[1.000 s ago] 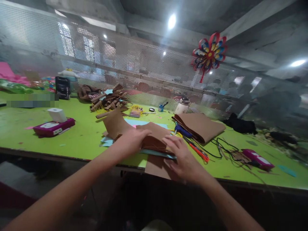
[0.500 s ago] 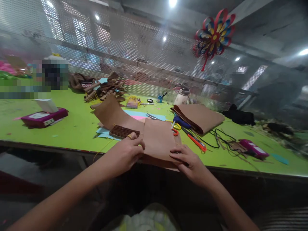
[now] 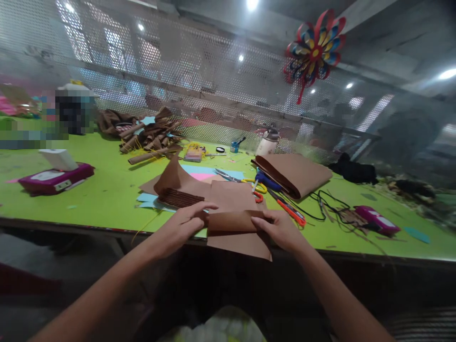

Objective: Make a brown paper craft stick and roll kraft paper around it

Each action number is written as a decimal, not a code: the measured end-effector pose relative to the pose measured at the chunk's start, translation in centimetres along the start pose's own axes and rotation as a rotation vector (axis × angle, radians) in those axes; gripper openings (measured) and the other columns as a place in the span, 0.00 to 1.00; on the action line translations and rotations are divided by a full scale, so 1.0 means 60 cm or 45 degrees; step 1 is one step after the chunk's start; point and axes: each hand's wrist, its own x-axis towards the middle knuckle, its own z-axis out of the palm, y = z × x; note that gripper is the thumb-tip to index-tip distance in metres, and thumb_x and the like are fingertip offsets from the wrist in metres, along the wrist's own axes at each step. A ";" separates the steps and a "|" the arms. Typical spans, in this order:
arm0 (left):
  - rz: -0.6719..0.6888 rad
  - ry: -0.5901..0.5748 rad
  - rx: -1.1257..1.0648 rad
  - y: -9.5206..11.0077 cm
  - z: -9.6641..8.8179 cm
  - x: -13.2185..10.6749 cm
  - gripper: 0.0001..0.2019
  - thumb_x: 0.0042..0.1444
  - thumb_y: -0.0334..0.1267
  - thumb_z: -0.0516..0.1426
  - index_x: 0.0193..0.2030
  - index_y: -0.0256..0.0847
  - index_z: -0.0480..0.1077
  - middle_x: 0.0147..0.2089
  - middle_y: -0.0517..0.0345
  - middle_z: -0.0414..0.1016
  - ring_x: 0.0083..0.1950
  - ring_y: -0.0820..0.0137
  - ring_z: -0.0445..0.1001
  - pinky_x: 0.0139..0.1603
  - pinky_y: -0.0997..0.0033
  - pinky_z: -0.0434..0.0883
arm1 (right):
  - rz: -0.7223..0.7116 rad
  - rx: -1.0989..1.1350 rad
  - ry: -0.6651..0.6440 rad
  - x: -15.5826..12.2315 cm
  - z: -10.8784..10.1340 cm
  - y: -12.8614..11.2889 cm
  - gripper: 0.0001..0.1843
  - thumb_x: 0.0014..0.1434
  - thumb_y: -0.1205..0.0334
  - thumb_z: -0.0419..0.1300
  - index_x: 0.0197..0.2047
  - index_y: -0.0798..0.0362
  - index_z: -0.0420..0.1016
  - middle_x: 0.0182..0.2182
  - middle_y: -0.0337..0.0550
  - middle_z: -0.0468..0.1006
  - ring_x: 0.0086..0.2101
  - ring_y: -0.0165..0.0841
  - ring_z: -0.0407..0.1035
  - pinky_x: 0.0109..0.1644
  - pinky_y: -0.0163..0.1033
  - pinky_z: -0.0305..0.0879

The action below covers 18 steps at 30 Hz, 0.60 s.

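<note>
A sheet of brown paper (image 3: pixel 231 195) lies before me at the table's near edge. Its near flap (image 3: pixel 230 222) is curled up and back over it, and another brown layer (image 3: pixel 240 244) hangs out below. My right hand (image 3: pixel 281 230) pinches the right end of the curled flap between thumb and fingers. With fingers stretched out, my left hand (image 3: pixel 187 223) rests at the left side of the same paper. Just beyond it sits a bundle of thin dark-brown strips (image 3: pixel 181 198), with a curling piece of brown paper (image 3: pixel 177 178) rising behind.
Scissors with yellow handles (image 3: pixel 254 183), an orange cutter (image 3: pixel 291 211) and a blue glue gun (image 3: pixel 269 180) lie right of the paper. Farther right are a folded brown sheet (image 3: pixel 295 173) and a black cord (image 3: pixel 322 204). A purple tissue pack (image 3: pixel 59 178) sits left; brown rolls (image 3: pixel 153 135) lie behind.
The paper's near edge has been lifted and curled back away from me, uncovering the layer beneath. My left fingers have straightened. The brown piece at left now curls more tightly.
</note>
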 end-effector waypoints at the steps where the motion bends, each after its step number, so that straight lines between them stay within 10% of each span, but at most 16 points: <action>1: -0.016 0.030 0.002 0.000 0.003 0.001 0.20 0.55 0.40 0.48 0.54 0.42 0.66 0.52 0.55 0.72 0.51 0.63 0.69 0.49 0.68 0.65 | 0.010 -0.036 0.010 0.002 0.002 0.000 0.15 0.58 0.57 0.54 0.28 0.57 0.76 0.23 0.38 0.75 0.25 0.31 0.66 0.27 0.33 0.57; 18: -0.044 0.495 0.301 -0.002 0.061 0.005 0.23 0.57 0.37 0.51 0.60 0.43 0.58 0.32 0.60 0.73 0.31 0.69 0.74 0.32 0.73 0.67 | -0.011 -0.080 0.230 -0.018 0.015 -0.006 0.17 0.60 0.55 0.53 0.22 0.54 0.64 0.20 0.37 0.67 0.23 0.28 0.59 0.28 0.33 0.53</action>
